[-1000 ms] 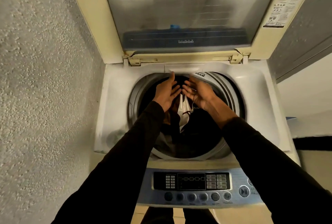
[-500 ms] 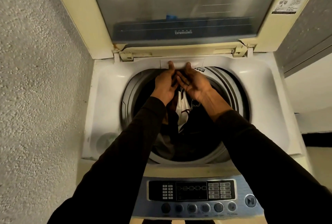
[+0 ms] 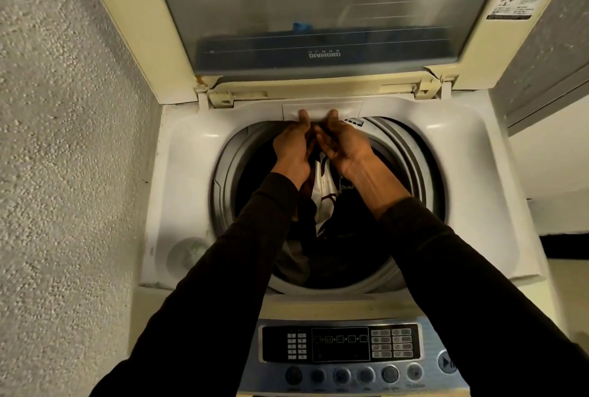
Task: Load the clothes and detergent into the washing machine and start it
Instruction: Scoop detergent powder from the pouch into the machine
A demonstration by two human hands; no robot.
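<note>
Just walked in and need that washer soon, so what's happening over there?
A person is leaning over the open top-loading washing machine, with the lid propped up. Both the left hand and right hand reach across the drum and grip the small white drawer panel at the back rim, thumbs on top. Clothes already sit inside the drum. The control panel in front is untouched, its display showing nothing lit.
</note>
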